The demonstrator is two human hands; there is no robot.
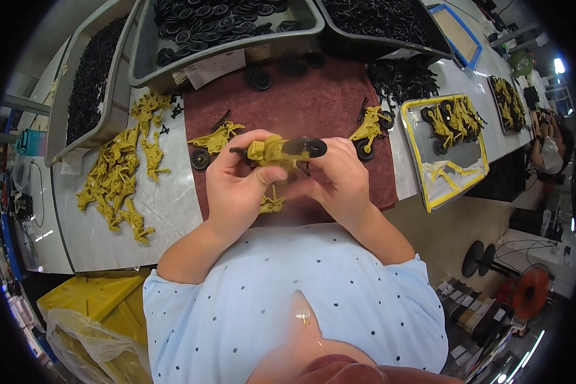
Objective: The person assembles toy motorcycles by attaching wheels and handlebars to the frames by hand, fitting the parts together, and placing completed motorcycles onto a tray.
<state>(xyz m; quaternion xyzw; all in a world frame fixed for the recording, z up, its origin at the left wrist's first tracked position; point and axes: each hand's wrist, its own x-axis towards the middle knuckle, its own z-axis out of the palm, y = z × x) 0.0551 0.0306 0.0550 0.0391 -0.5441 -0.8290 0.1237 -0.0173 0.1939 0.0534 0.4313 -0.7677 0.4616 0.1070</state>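
while pinched between both hands above the dark red mat (pixel 313 102), held level at chest height: a mustard-yellow toy motorcycle body (pixel 272 152), with a black wheel (pixel 306 147) at its right end. left hand (pixel 237 189) closed around the body's left and underside, thumb up across it. right hand (pixel 342 182) closed too, fingertips pressing on the wheel; cannot tell whether seated on its axle or only held against it. front wheel end near the left thumb looks bare, though partly hidden by the fingers.

just below the grip, a loose yellow part (pixel 272 205) on the mat. to either side of the grip, two finished motorcycles (pixel 214 142) with black wheels, the second (pixel 369 131) on the right. farther right, a yellow-rimmed tray (pixel 422 179) with more finished ones. far left of the grip, a heap of bare yellow bodies (pixel 118 179) on the grey table (pixel 109 243). beyond the grip, grey bins (pixel 230 45) of black wheels and small black parts.

judged from this: a good batch done, many bodies left, this one partway.

open room: clear mat directly under and ahead of the hands; tight toward the bin edge beyond, and toward the mat's near edge by the body.
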